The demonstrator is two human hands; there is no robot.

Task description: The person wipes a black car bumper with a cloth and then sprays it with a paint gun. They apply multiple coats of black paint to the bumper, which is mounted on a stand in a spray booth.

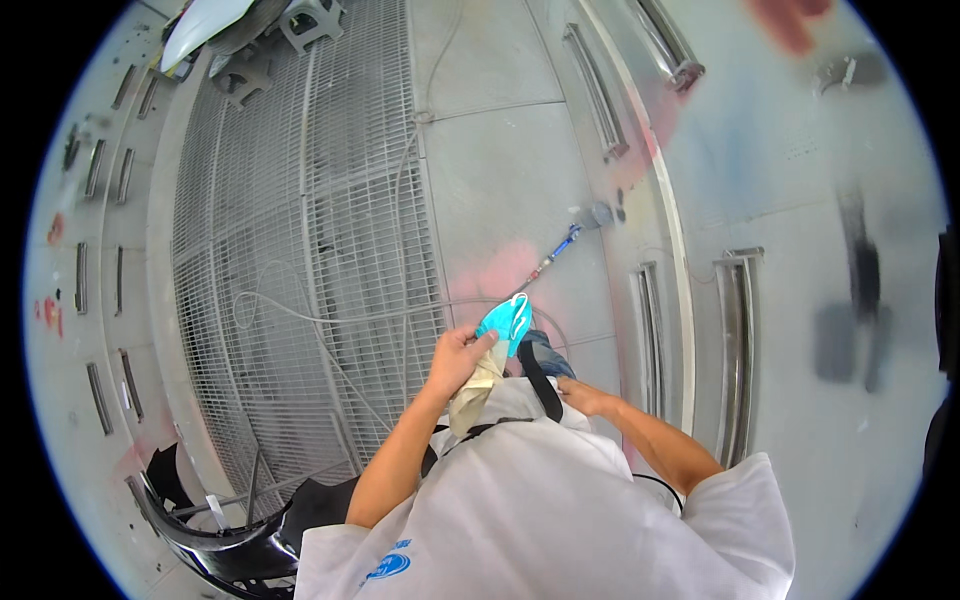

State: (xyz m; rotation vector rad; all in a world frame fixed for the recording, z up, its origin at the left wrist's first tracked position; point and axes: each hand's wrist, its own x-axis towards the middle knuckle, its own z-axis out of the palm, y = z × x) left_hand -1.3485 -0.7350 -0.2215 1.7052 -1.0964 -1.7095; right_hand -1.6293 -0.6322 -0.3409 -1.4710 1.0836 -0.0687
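My left hand (460, 355) is closed on a turquoise face mask (503, 322) with white straps and a crumpled beige item (470, 398), perhaps gloves or cloth, which hangs below it over my white shirt. My right hand (580, 393) is low at my right hip, beside a black strap (540, 380); its fingertips are hidden against my clothing, so I cannot tell what they touch. Beyond the mask, a blue-and-silver air fitting (560, 245) on a hose lies on the paint-stained floor.
A metal grate (255, 180) with loose hoses lies left. Plastic stools (310, 20) and a white panel (200, 28) are at the top left. A black bumper-like part (220, 545) is at the lower left. Paint-stained walls with metal fixtures (735, 350) stand on both sides.
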